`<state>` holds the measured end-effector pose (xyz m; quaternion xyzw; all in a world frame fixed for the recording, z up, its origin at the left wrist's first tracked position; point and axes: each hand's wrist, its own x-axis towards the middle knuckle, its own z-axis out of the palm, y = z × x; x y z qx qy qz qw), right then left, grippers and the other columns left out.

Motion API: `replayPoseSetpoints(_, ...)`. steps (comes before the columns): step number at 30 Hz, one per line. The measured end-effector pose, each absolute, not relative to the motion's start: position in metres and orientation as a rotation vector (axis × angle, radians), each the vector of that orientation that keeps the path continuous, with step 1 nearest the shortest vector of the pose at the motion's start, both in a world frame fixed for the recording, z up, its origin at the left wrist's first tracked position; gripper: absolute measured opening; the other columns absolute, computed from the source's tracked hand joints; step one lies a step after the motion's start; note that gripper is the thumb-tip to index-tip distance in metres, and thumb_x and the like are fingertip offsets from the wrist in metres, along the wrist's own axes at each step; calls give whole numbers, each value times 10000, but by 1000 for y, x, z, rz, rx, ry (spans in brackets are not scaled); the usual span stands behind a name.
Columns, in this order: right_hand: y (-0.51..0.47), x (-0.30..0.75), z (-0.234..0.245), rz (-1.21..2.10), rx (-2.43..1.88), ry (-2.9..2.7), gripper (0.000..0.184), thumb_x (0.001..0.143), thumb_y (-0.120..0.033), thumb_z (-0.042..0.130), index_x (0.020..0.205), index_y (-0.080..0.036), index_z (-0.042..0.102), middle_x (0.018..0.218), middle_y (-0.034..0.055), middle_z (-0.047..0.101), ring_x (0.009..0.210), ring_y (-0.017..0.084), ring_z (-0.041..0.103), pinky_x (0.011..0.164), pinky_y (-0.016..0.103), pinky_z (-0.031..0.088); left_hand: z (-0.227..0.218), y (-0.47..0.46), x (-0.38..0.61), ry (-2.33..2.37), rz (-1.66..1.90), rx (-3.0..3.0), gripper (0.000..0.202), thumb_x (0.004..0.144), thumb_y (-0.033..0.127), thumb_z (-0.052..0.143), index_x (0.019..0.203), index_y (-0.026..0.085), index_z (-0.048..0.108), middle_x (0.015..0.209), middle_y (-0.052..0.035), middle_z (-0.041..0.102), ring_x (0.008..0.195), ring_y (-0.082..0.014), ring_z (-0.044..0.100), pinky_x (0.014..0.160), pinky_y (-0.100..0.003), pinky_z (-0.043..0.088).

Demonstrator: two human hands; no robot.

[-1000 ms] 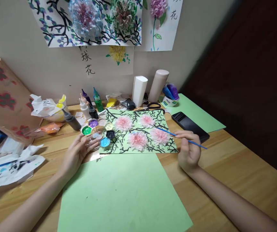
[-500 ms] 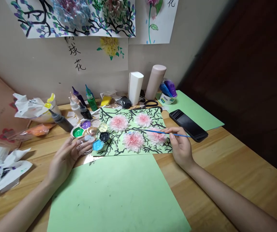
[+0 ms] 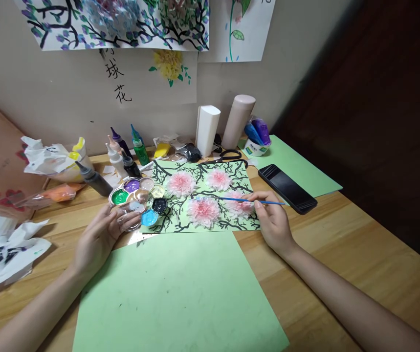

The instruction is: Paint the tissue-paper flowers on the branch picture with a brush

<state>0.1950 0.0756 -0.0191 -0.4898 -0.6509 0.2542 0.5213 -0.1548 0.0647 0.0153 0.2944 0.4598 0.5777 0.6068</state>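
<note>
My right hand is closed on a thin blue paintbrush. The brush points left across a green sheet with black painted branches and pink-white paper flowers; its dark tip lies over the sheet's middle, and I cannot tell whether it touches. At the sheet's left edge my left hand grips a clear flower-shaped paint palette. Green, purple, cream, black and light blue paint fill its wells. Some of the palette shows through or behind my fingers.
A blank green sheet lies in front. Paint bottles, scissors, a white container and a pinkish bottle line the wall. On the right is a black phone; stained tissue lies at the left.
The view has tilted and shifted slightly, so everything sits a little higher and further right. Both hands keep their holds, with the brush tip over nearly the same spot.
</note>
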Motion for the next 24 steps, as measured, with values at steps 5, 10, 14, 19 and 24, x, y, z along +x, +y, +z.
replayPoseSetpoints(5, 76, 195, -18, 596, -1214, -1574, 169, 920, -338, 427, 954, -215, 538, 948, 47, 582, 928, 186, 579, 875, 393, 448, 16, 65, -155, 1058, 1329, 680, 97, 818, 131, 526, 838, 157, 617, 781, -23, 664, 839, -182, 677, 788, -281, 578)
replayPoseSetpoints(10, 77, 195, -18, 545, -1223, -1561, 179, 920, -345, 427, 936, -212, 546, 932, 46, 589, 917, 184, 575, 869, 382, 449, 15, 64, -157, 1047, 1339, 665, 124, 819, 114, 518, 880, 160, 615, 773, -15, 660, 835, -182, 678, 780, -285, 583)
replayPoseSetpoints(14, 75, 196, -17, 554, -1211, -1535, 187, 921, -354, 427, 971, -215, 542, 976, 54, 593, 891, 177, 574, 854, 375, 452, 13, 63, -158, 1024, 1344, 669, 136, 823, 111, 514, 892, 164, 619, 768, -8, 655, 840, -185, 682, 778, -290, 590)
replayPoseSetpoints(19, 74, 195, -15, 588, -1239, -1581, 201, 929, -359, 412, 944, -225, 561, 938, 43, 599, 895, 179, 582, 831, 357, 451, 10, 64, -161, 987, 1346, 692, 122, 805, 120, 556, 892, 162, 630, 765, -7, 653, 832, -189, 687, 805, -306, 588)
replayPoseSetpoints(24, 72, 194, -10, 520, -1223, -1571, 231, 945, -349, 376, 1004, -247, 575, 967, 41, 615, 902, 178, 587, 821, 342, 451, 10, 64, -161, 994, 1345, 697, 124, 801, 126, 564, 897, 162, 634, 777, -14, 657, 850, -199, 687, 806, -307, 588)
